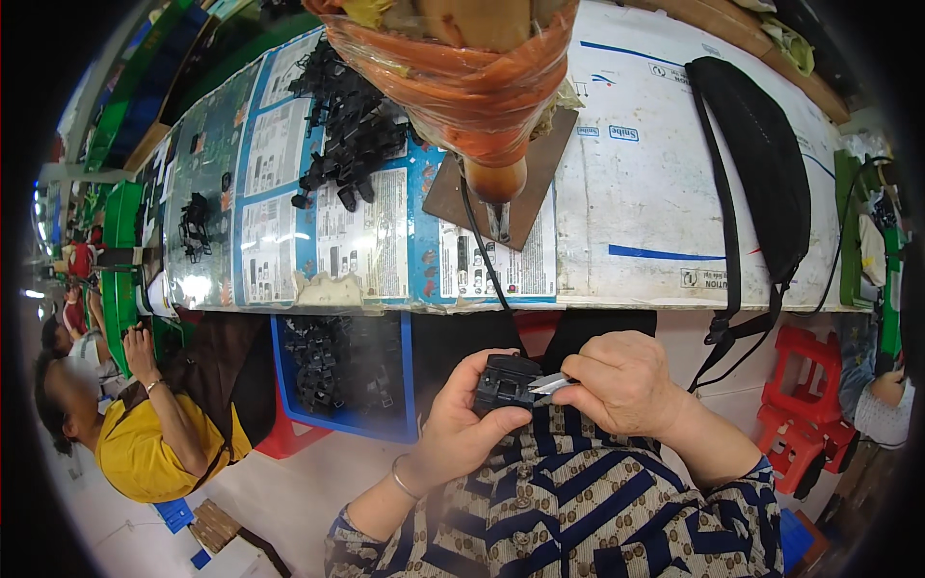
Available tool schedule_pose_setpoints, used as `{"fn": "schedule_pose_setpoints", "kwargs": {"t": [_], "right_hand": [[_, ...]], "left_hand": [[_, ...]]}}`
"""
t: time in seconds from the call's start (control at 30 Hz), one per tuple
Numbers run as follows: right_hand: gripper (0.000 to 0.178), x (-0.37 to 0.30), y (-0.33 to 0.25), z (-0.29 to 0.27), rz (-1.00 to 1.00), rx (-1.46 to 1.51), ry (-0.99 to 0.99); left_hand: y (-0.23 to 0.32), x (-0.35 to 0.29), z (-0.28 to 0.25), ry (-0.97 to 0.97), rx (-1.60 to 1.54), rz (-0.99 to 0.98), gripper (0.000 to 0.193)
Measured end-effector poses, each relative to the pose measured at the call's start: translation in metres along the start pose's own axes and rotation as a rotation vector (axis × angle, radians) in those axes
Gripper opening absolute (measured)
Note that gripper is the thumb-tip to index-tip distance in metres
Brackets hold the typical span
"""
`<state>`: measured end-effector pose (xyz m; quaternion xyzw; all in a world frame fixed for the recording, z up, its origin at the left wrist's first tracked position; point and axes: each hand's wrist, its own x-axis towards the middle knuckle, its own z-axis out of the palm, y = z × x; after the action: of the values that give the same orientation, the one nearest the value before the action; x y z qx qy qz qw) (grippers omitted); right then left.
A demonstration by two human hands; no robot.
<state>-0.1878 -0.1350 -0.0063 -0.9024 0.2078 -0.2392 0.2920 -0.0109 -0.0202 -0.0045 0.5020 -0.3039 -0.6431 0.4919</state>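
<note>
My left hand (pixel 462 409) is closed around a black moulded plastic part (pixel 508 371), held above my lap just off the table's near edge. Pinched in my right hand (pixel 621 380) is a small pointed silver blade (pixel 549 382), its tip at the right side of the part. The blade's handle is hidden in my fingers. On the table ahead lies a heap of similar black parts (pixel 356 130). To my left, more black pieces (pixel 332 371) fill part of a blue bin (pixel 409 385).
An orange-wrapped lamp-like fixture (pixel 462 91) looms over a brown board (pixel 443 197), with a black cable (pixel 482 250) hanging down. A black strap bag (pixel 761 173) lies right on the table (pixel 626 207). Red stools (pixel 805 385) stand right. A person in yellow (pixel 159 448) sits left.
</note>
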Motion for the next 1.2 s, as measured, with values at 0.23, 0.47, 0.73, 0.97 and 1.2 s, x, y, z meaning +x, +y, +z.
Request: {"fn": "schedule_pose_setpoints", "kwargs": {"t": [0.23,0.47,0.73,0.97,1.2], "right_hand": [[0.022,-0.0001,-0.0001,0.0019,0.010,0.003,-0.002],[0.021,0.0010,-0.0003,0.0019,0.029,0.045,-0.013],[0.019,-0.0002,-0.0013,0.0027,0.077,0.093,-0.042],[0.018,0.0004,-0.0013,0.0035,0.082,0.113,-0.029],[0.018,-0.0011,-0.0005,0.0045,0.067,0.094,-0.014]], "left_hand": [[0.0001,-0.0005,0.0002,0.006,-0.012,-0.007,0.049],[-0.0025,0.0001,-0.0017,-0.004,-0.071,-0.008,0.049],[-0.0023,-0.0003,-0.0005,0.003,-0.059,0.031,0.050],[-0.0022,0.0003,0.0017,0.072,-0.121,-0.052,0.065],[-0.0094,-0.0005,-0.0029,-0.028,-0.135,0.005,0.052]]}}
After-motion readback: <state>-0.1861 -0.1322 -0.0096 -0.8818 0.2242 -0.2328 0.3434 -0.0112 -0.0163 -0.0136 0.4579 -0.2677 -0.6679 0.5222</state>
